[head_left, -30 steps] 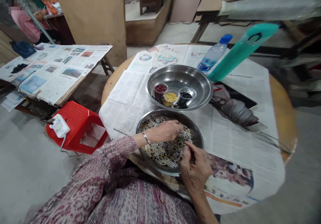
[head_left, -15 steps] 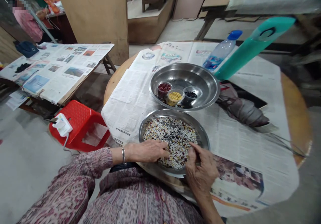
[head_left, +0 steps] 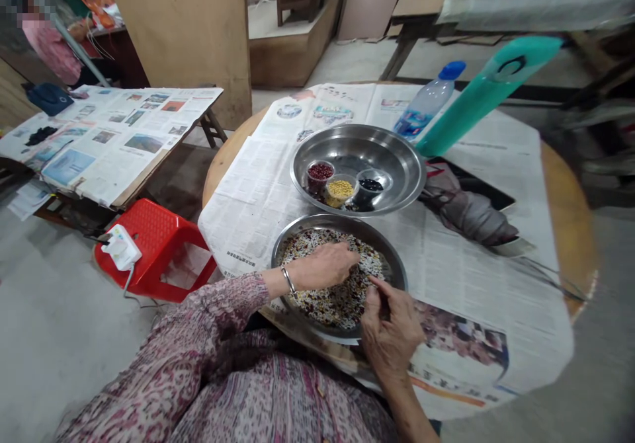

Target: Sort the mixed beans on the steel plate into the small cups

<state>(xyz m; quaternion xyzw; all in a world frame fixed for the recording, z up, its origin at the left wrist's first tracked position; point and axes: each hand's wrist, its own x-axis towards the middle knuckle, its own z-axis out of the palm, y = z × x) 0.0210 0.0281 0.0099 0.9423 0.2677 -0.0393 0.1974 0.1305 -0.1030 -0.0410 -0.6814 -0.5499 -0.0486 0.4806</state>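
Note:
A steel pan (head_left: 391, 264) full of mixed beans (head_left: 332, 301) sits at the near edge of a round table (head_left: 570, 218) covered in newspaper. My left hand (head_left: 325, 266) lies over the middle of the beans, fingers curled down into them. My right hand (head_left: 389, 327) rests on the pan's near right rim, fingers pinched at the beans. Behind it a larger steel bowl (head_left: 397, 162) holds three small cups: red beans (head_left: 320, 172), yellow beans (head_left: 340, 189) and black beans (head_left: 370, 186).
A clear water bottle (head_left: 426, 102) and a teal object (head_left: 483, 92) lie behind the bowl, a folded grey umbrella (head_left: 466, 215) to its right. A red stool (head_left: 153, 244) with a white plug strip stands at left, beside another newspaper-covered table (head_left: 109, 139). A person in pink is far left.
My left hand has moved from the pan's near left edge forward onto the middle of the beans. My right hand stays at the near right rim.

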